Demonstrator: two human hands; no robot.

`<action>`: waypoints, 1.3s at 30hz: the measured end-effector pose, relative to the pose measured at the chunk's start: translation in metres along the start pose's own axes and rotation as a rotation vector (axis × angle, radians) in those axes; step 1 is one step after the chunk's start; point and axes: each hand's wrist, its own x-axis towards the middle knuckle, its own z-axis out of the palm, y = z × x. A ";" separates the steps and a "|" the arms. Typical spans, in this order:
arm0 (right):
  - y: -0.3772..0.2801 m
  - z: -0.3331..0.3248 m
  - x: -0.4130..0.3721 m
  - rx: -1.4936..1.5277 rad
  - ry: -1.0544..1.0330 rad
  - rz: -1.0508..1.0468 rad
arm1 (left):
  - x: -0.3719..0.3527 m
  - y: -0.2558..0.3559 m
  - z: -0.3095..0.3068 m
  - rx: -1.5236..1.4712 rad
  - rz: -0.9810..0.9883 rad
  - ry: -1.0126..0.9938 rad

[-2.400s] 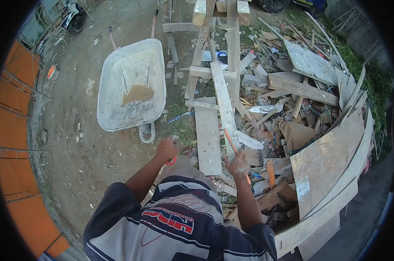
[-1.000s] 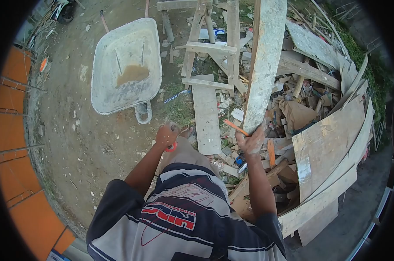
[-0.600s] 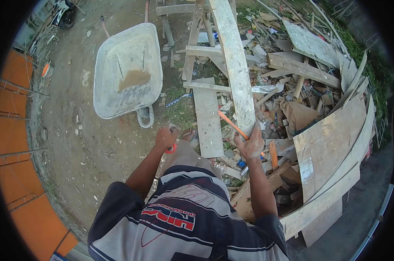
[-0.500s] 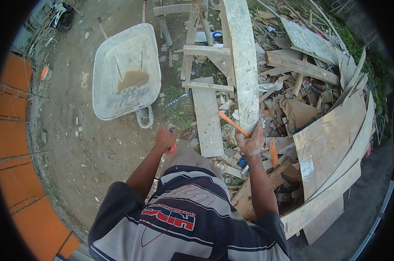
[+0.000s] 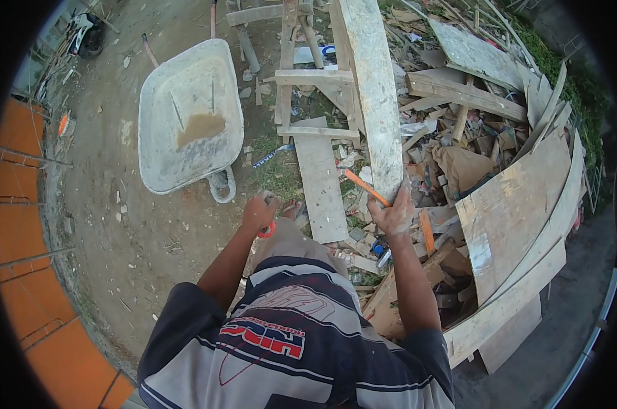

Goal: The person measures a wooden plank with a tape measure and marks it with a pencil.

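My left hand (image 5: 259, 210) is closed in front of my body. A red, curved object (image 5: 267, 230) shows beneath it, but most of what it grips is hidden. Over on the right, my right hand (image 5: 395, 214) is at the near end of a long, white-stained plank (image 5: 377, 88), its fingers along the plank's right edge. A thin orange stick (image 5: 358, 180) juts up and left from between thumb and fingers of that hand. The plank runs away from me along a rough wooden frame (image 5: 315, 78).
A wheelbarrow (image 5: 158, 160) with a wet patch in its tray stands left on bare dirt. Scrap wood, cardboard (image 5: 462, 167) and debris are heaped right, with large plywood sheets (image 5: 516, 204) beside them. A loose board (image 5: 322, 184) lies ahead of my feet. Orange panels (image 5: 19, 225) line the left.
The view has shifted slightly, so the wheelbarrow, frame and plank appear a little further left. Both hands keep nearly the same pose, the right still at the plank's end.
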 end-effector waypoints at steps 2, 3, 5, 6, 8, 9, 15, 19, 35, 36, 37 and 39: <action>0.019 0.017 -0.025 -0.068 -0.454 0.246 | -0.003 0.008 -0.001 0.009 -0.002 -0.002; 0.017 0.014 -0.027 -0.071 -0.453 0.250 | -0.005 0.008 0.003 0.010 0.001 -0.005; 0.002 0.006 -0.014 -0.204 -0.789 0.376 | 0.001 0.008 0.004 0.009 0.037 0.037; -0.011 -0.004 0.002 -0.149 -0.906 0.456 | 0.016 0.011 -0.001 0.002 0.047 0.059; -0.027 -0.023 -0.008 -0.118 -0.888 0.471 | 0.007 0.002 0.004 -0.060 -0.018 -0.006; -0.025 -0.019 0.004 -0.081 -0.821 0.441 | 0.014 0.010 0.003 -0.068 -0.004 0.007; -0.012 -0.001 -0.012 0.149 -0.221 0.097 | 0.006 0.007 0.001 -0.056 0.009 -0.009; -0.009 0.001 -0.018 -0.223 -0.842 0.453 | -0.006 0.010 0.000 0.008 0.025 -0.004; 0.000 -0.113 -0.041 0.402 -1.001 0.604 | 0.045 0.150 -0.090 0.618 0.691 -0.038; 0.002 -0.117 -0.044 0.407 -1.003 0.584 | 0.048 0.151 -0.084 0.619 0.702 -0.044; 0.002 -0.120 -0.046 0.413 -1.004 0.566 | 0.053 0.149 -0.074 0.716 0.783 -0.082; -0.004 -0.128 -0.045 0.436 -1.028 0.616 | 0.065 0.143 -0.055 0.815 0.877 -0.126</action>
